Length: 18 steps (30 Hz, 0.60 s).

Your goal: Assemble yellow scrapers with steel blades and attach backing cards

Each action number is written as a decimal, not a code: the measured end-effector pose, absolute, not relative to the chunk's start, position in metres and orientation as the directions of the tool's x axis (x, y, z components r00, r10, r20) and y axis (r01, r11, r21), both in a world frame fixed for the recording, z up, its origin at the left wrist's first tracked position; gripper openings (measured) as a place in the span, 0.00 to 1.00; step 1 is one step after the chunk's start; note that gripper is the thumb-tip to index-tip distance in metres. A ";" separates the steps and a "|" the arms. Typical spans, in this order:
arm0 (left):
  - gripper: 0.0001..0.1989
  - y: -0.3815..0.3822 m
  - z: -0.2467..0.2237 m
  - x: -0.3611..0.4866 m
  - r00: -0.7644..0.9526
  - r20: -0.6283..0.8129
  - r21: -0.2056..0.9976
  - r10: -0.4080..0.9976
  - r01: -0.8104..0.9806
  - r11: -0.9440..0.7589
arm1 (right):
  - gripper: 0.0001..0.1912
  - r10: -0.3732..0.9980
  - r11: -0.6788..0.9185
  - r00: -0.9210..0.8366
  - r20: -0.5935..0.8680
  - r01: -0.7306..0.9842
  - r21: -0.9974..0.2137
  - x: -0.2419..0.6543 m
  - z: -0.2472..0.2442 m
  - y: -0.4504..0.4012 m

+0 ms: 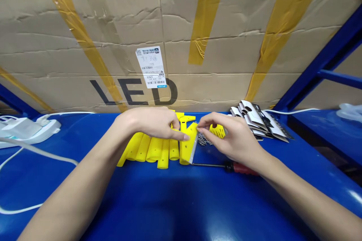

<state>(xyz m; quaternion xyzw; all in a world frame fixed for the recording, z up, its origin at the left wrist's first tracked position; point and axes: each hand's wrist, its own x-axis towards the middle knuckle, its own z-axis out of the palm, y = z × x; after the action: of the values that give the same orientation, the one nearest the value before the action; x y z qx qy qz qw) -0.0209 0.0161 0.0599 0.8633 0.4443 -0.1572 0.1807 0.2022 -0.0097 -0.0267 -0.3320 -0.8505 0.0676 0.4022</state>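
Several yellow plastic tubes (155, 150) lie side by side on the blue surface. My left hand (154, 122) reaches over them, index finger stretched toward a yellow part (185, 150) at the right end of the row; its other fingers curl under and what they may hold is hidden. My right hand (230, 133) is pinched at the top of a thin clear strip or bag edge (194, 150) beside that yellow part. Small metal screws (203, 140) are heaped below its fingers, with a yellow slotted piece (217, 131) behind. A screwdriver (241, 168) with a red and black handle lies beneath my right wrist.
A large cardboard box (127, 45) marked LED stands behind the blue surface (158, 207). Stacked printed cards (254, 118) lie at the right back. A white power strip (42, 131) with cables is at the left. Blue frame posts (311, 67) rise at the right.
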 end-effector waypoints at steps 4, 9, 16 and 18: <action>0.29 0.013 0.056 -0.014 0.657 -0.360 0.240 0.663 0.752 -0.615 | 0.04 0.526 0.811 -0.434 0.731 0.515 -0.278 0.204 -0.030 -0.016; 0.29 0.014 0.055 -0.009 0.709 -0.325 0.269 0.626 0.704 -0.658 | 0.04 0.564 0.782 -0.320 0.761 0.503 -0.367 0.207 -0.036 -0.023; 0.28 0.016 0.059 -0.013 0.712 -0.298 0.325 0.636 0.702 -0.634 | 0.12 0.455 0.835 -0.457 0.764 0.517 -0.188 0.213 -0.039 -0.025; 0.28 0.016 0.060 -0.017 0.705 -0.304 0.354 0.640 0.708 -0.611 | 0.18 0.432 0.848 -0.520 0.737 0.513 -0.135 0.215 -0.037 -0.026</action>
<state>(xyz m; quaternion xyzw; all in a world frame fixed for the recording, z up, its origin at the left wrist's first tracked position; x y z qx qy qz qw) -0.0168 0.0165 0.0603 0.8945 0.3768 -0.0737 0.2291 0.2148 -0.0264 -0.0370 -0.2713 -0.8703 -0.0494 0.4081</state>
